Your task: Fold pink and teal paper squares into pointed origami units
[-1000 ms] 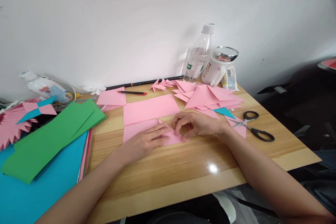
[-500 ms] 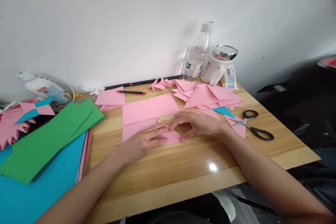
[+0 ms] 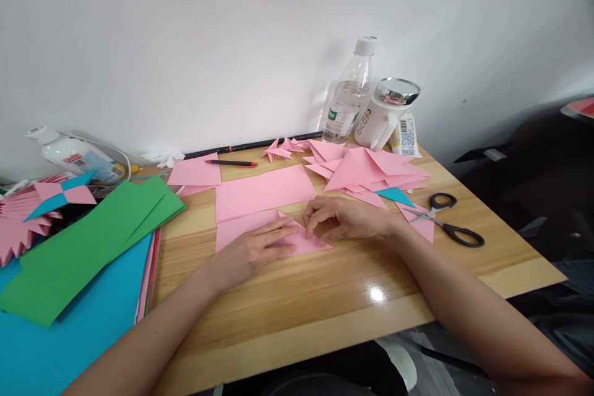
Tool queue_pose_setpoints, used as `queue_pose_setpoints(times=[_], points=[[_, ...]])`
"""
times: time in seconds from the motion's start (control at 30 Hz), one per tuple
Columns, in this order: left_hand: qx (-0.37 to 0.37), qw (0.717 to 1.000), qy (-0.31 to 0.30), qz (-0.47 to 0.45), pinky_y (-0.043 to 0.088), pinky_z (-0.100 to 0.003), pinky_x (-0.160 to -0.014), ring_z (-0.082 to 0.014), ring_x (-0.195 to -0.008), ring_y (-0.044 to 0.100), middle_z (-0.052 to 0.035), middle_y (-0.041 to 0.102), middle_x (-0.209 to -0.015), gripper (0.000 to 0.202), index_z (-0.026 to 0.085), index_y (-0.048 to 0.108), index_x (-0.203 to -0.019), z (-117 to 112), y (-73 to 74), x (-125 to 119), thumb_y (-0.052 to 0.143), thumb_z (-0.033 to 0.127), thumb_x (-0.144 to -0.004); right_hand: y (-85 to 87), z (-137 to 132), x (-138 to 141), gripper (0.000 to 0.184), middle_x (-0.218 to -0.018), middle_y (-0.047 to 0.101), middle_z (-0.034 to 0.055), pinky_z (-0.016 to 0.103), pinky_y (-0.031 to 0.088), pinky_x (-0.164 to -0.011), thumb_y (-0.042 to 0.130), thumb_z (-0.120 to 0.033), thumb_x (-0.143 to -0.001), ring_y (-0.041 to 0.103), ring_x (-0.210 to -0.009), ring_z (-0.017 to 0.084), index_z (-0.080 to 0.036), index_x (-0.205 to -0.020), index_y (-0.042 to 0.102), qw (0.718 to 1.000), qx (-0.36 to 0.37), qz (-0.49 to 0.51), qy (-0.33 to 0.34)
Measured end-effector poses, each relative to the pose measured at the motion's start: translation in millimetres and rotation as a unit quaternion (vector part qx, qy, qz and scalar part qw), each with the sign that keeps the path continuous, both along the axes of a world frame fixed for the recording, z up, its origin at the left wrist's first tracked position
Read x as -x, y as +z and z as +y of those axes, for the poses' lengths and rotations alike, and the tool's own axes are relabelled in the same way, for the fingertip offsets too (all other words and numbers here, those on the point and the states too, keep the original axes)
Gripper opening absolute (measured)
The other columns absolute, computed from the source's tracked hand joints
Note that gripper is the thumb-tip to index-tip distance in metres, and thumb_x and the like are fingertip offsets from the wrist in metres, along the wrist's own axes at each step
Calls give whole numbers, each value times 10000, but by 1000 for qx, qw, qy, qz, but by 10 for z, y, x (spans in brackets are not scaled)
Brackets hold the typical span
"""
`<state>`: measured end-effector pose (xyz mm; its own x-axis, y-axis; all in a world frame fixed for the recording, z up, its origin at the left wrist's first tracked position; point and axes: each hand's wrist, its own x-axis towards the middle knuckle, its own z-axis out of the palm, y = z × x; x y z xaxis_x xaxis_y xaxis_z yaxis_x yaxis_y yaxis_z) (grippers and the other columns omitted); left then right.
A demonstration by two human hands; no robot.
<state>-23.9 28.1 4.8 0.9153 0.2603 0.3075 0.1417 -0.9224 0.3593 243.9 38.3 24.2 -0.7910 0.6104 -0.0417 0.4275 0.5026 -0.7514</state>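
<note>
A sheet of pink paper (image 3: 236, 227) lies on the table with its right end folded over into a slanted, pointed flap. My left hand (image 3: 253, 252) rests flat on this sheet, fingers stretched to the right across the fold. At the flap's slanted edge, my right hand (image 3: 341, 219) is curled, with thumb and fingertips drawn close together on the paper. Just behind is a stack of pink paper strips (image 3: 264, 192). To the right of that stack, folded pink paper triangles (image 3: 366, 170) are heaped.
Black-handled scissors (image 3: 436, 216) lie open at the right. A water bottle (image 3: 350, 99) and a white mug (image 3: 383, 117) stand at the back. A pen (image 3: 231, 163) rests on pink paper. Green sheets (image 3: 93, 241) overlap blue paper (image 3: 93, 322) at the left.
My right thumb has drawn in toward the fingers, uncovering the pink paper's right tip. My left hand stays flat in nearly the same place.
</note>
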Motion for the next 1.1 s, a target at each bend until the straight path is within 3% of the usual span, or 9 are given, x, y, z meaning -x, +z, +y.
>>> queue_pose_setpoints(times=[0.6,1.1], points=[[-8,1000,-10,-18,344,-496,-1097,-240,-1373,314,-176,528,-1333,261,111,595,-1135,19,-8,-11,418,108,-942,10,7,6,184,-946,616,10,217,402,-669,634,-93,-760,556,-817,130,-213,-887,694,1000,-10,9,8],[-3,1000,-8,-7,361,-475,-1089,-242,-1379,303,-175,510,-1354,280,116,596,-1143,24,-26,8,390,121,-953,17,21,-1,140,-980,616,14,216,414,-664,664,-130,-761,567,-852,142,-214,-871,691,1000,10,5,7]])
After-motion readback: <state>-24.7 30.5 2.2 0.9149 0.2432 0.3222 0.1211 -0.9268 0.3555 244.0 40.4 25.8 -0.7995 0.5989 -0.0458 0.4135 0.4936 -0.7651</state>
